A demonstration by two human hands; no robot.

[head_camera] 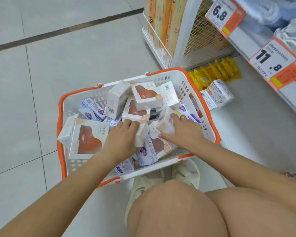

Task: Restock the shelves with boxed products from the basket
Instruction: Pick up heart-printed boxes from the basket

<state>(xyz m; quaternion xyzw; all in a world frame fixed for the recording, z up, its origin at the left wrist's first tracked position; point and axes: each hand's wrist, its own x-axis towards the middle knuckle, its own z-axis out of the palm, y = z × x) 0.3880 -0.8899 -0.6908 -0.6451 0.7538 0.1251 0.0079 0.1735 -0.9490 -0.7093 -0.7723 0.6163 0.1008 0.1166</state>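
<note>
A white basket with an orange rim (85,98) sits on the floor before my knees, full of boxes: several white ones with a pink window (146,96) and several small blue-and-white soap boxes (92,111). My left hand (122,134) reaches into the middle and grips a small white box (141,135) by its edge. My right hand (183,129) holds another white box (167,122), thumb below it and fingers curled over the top. The bottom shelf (263,93) lies to the right of the basket.
On the bottom shelf stand two goat soap boxes (218,93) and a row of yellow packets (215,72). Price tags reading 6.8 (224,12) and 11.8 (273,64) hang on the upper shelf edges. A white wire rack (161,40) holds tall orange packs. Tiled floor lies left.
</note>
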